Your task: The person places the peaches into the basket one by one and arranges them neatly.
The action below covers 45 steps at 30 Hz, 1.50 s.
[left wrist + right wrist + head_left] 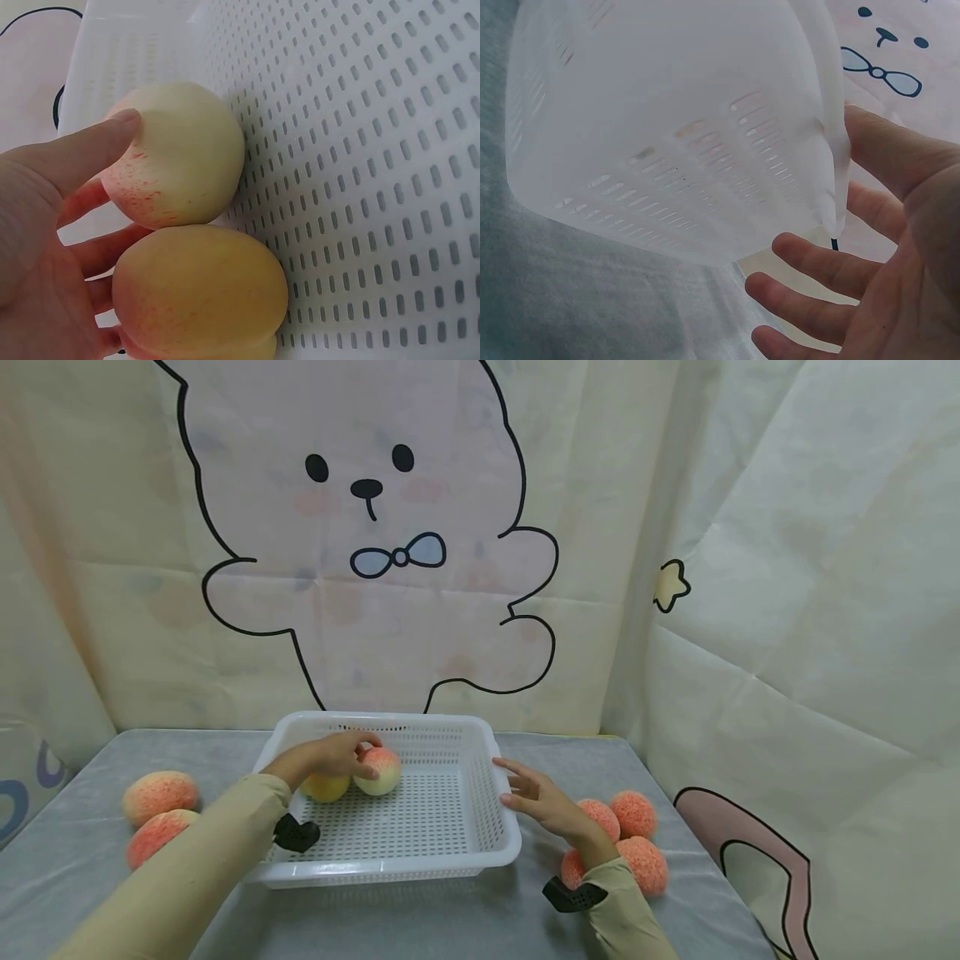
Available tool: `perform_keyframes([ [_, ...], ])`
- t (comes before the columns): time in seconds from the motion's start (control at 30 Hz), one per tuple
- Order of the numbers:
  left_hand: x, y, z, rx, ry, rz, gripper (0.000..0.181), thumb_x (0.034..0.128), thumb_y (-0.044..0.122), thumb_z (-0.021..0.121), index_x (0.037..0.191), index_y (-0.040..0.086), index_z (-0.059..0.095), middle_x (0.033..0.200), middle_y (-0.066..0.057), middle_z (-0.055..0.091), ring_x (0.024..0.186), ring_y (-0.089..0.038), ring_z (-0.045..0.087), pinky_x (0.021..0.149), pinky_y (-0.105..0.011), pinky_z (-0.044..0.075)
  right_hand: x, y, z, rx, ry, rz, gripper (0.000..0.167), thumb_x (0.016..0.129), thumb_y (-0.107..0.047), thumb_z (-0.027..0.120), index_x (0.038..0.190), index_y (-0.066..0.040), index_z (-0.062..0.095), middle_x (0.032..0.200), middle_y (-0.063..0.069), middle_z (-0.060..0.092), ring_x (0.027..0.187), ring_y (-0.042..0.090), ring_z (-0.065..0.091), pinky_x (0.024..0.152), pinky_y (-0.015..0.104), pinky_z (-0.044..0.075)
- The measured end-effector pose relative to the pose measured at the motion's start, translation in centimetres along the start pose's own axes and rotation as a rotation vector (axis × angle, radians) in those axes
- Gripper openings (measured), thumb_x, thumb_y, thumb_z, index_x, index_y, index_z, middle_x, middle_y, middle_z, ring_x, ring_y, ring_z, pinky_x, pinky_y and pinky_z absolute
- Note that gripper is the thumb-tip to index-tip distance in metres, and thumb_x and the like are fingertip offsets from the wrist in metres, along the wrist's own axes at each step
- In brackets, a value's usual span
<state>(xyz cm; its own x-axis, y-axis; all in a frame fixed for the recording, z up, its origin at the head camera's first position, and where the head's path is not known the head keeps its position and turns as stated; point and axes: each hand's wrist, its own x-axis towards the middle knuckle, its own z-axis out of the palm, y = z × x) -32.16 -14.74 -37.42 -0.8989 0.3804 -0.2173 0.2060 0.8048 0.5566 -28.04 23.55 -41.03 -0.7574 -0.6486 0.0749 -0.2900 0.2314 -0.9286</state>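
Note:
In the head view, my left hand (333,755) reaches into a white perforated plastic basket (420,867). It holds a pale peach with a red blush (382,774), the thumb on one side and fingers behind it in the left wrist view. Against that peach lies a yellow peach (202,292), close to the same hand's lower fingers. Both peaches are in the left part of the basket. At the basket's right side, my right hand (546,802) touches the rim with thumb and index finger; its other fingers (810,262) are spread apart and hold nothing.
Two reddish-orange peaches (160,797) lie left of the basket, partly behind the left sleeve. Several rough coral-coloured balls (642,865) are grouped at the right, beside the right forearm. A grey cloth (360,927) covers the table, and a printed curtain (585,652) hangs behind it.

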Motion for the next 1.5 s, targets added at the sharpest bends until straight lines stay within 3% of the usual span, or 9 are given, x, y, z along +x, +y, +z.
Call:
perform_keyframes([
  [0.17,-0.2,0.0,-0.4,-0.001,0.001,0.015,0.059,0.0923,0.03,0.074,0.14,0.003,0.051,0.129,-0.025,0.06,0.113,-0.037,0.057,0.101,-0.058,0.047,-0.1,-0.2,0.1,0.008,0.002,-0.002,0.069,0.104,-0.024,0.058,0.161,-0.008,0.023,0.152,0.029,0.046,0.132,0.044,0.054,0.108,0.055,0.048],
  [0.43,-0.6,-0.5,-0.9,-0.03,0.018,0.098,0.054,0.0988,0.03,0.065,0.141,0.0,0.05,0.133,-0.028,0.059,0.119,-0.041,0.059,0.101,-0.056,0.05,-0.2,-0.3,0.2,0.005,-0.001,-0.007,0.069,0.104,-0.024,0.057,0.161,-0.007,0.023,0.152,0.029,0.046,0.132,0.045,0.054,0.107,0.056,0.048],
  [0.73,-1.4,-0.8,-1.4,-0.051,0.049,0.152,0.052,0.1016,0.028,0.059,0.143,-0.002,0.048,0.135,-0.032,0.057,0.124,-0.047,0.056,0.1,-0.057,0.05,-0.1,-0.2,0.1,0.015,-0.01,-0.003,0.068,0.105,-0.023,0.056,0.161,-0.007,0.022,0.153,0.03,0.045,0.133,0.045,0.053,0.107,0.052,0.049],
  [1.03,-2.3,-0.9,-1.9,-0.062,0.105,0.146,0.051,0.1014,0.03,0.06,0.142,0.001,0.051,0.137,-0.03,0.057,0.127,-0.048,0.054,0.103,-0.06,0.049,-0.2,-0.2,0.0,0.006,0.007,0.015,0.068,0.104,-0.023,0.057,0.161,-0.009,0.023,0.152,0.029,0.046,0.134,0.043,0.053,0.108,0.055,0.048],
  [1.5,-4.4,-0.6,-3.3,-0.065,0.164,0.227,0.048,0.1027,0.03,0.058,0.141,0.002,0.051,0.137,-0.031,0.058,0.129,-0.052,0.051,0.103,-0.065,0.045,-0.1,-0.3,0.0,-0.001,0.003,0.014,0.068,0.105,-0.023,0.057,0.161,-0.008,0.023,0.152,0.029,0.046,0.133,0.043,0.054,0.107,0.055,0.048],
])
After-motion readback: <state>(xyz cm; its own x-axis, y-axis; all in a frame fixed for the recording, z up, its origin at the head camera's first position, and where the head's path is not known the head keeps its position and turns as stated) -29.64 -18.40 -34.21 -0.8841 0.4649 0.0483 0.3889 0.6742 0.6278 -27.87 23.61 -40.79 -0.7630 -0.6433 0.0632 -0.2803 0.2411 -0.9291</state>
